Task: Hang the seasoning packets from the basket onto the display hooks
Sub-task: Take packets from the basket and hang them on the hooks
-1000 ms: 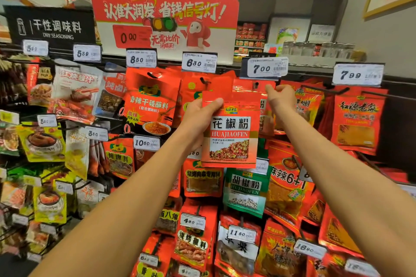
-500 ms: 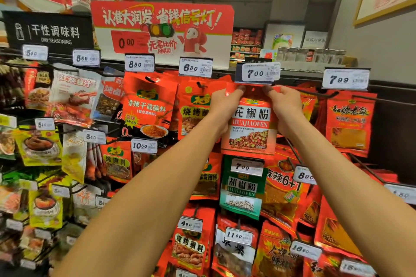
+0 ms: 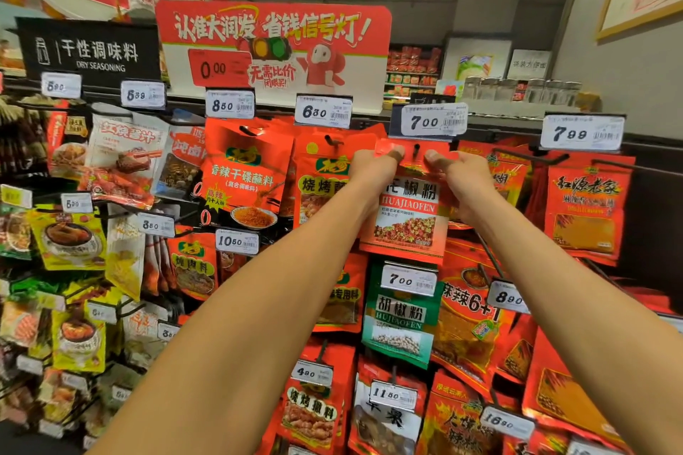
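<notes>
Both hands grip the top edge of the red HUAJIAOFEN packet (image 3: 406, 218): the left hand (image 3: 373, 170) pinches its upper left corner and hides the first printed character, the right hand (image 3: 462, 177) pinches the upper right, and between them the display hook (image 3: 416, 150) tip shows as a small dark peg at the packet's top, just under the 7.00 price tag (image 3: 430, 121). Whether the hook passes through the packet's hole cannot be made out. The green HUJIAOFEN packet (image 3: 401, 321) hangs directly below, partly covered by its own tag, and the forearms block several neighbouring red packets.
</notes>
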`<state>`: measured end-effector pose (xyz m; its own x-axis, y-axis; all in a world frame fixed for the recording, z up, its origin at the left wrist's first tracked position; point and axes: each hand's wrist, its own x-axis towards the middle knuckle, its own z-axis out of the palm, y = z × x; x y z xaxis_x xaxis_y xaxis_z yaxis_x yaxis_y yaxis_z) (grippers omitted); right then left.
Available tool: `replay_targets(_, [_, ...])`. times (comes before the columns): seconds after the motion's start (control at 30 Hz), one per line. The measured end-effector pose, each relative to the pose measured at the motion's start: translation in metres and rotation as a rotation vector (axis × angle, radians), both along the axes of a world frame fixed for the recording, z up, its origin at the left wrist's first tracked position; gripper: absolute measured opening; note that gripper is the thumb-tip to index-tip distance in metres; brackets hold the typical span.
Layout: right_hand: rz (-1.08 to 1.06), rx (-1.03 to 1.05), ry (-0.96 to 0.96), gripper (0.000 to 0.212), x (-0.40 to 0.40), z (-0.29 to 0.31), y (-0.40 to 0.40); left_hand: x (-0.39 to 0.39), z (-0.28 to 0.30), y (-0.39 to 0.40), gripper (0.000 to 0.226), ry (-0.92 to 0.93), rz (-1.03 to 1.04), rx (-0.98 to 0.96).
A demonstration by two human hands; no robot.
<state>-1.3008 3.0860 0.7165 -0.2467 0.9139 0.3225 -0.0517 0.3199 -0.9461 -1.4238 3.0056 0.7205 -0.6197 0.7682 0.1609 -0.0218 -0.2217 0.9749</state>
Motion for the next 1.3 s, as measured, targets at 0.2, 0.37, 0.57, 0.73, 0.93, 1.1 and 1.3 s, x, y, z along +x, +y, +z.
replay_targets(0.2, [-0.098, -0.028, -0.033, 0.012, -0.012, 0.005, 0.024, -0.004, 0.004, 0.023, 0.041, 0.046, 0.100, -0.081])
replay_targets(0.37, [-0.181, -0.036, -0.072, 0.017, -0.022, 0.005, 0.044, -0.015, -0.001, 0.040, 0.020, 0.014, 0.112, -0.133])
replay_targets(0.57, [-0.232, -0.033, -0.105, 0.020, -0.032, 0.004, 0.053, -0.025, -0.010, 0.048, 0.010, 0.073, 0.080, -0.124])
replay_targets(0.73, [-0.207, -0.063, -0.101, 0.017, -0.031, 0.007, 0.054, -0.025, -0.010, 0.041, 0.008, 0.137, 0.013, -0.111])
replay_targets(0.93, [-0.320, -0.023, -0.123, 0.023, -0.010, 0.003, 0.035, -0.021, -0.015, 0.016, 0.016, 0.246, -0.044, -0.073])
replay_targets(1.1, [-0.450, 0.171, -0.175, 0.014, 0.024, -0.012, -0.008, -0.016, -0.025, -0.012, 0.017, 0.271, -0.123, -0.018])
replay_targets(1.3, [-0.185, 0.014, 0.106, 0.019, 0.057, -0.028, -0.079, -0.025, -0.045, -0.073, 0.013, 0.133, -0.273, 0.024])
